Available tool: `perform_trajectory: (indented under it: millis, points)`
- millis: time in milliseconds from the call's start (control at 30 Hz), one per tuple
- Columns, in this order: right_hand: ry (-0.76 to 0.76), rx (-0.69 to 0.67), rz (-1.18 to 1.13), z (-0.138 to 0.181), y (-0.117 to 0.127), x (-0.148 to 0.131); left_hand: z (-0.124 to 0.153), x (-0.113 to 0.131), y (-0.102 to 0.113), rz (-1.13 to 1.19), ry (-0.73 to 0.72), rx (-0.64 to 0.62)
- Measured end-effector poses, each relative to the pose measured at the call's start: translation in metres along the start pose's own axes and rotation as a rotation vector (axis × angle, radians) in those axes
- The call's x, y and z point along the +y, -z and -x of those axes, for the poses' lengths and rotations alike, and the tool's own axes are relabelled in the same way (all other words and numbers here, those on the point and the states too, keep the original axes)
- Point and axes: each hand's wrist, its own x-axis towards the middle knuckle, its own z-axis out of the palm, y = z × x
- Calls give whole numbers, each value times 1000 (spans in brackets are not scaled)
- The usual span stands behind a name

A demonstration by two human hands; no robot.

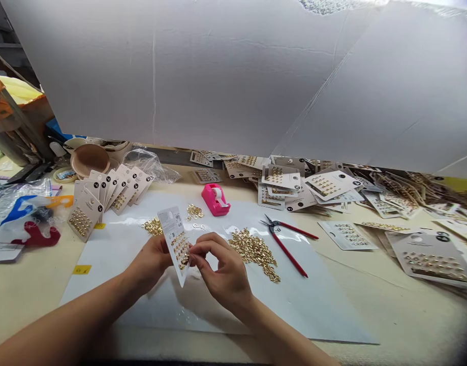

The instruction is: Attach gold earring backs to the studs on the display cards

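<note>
Left hand (152,263) holds the card (171,222) tilted above the sheet (294,305), likely steadying it for the right hand (226,274), pinched narrow at its edge, grip contents hidden; gold pieces (252,248) lie near, presumably for easy reach

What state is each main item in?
Held card, raised, tilted, gold pieces attached
Left hand, closed on held card
Right hand, pinched at held card
Pliers, lying open
Tape dispenser, upright, roll loaded
Gold pile, loose, heaped
Fanned cards, overlapping
</note>
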Motion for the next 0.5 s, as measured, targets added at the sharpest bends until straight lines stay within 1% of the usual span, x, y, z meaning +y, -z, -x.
perform_trajectory:
  millis: [100,233,333,400,500]
  points:
    - [-13,-23,1,-1,2,0,-1,2,-1,-22,9,33]
    - [-99,-78,-37,-3,5,1,-1,3,0,-89,27,93]
    - [-158,-93,-65,-3,5,1,0,1,2,-149,15,149]
    - [-186,-88,-75,-3,4,2,0,-2,3,-165,9,145]
    - [-219,-73,-100,-3,3,4,-1,-3,2,-154,10,88]
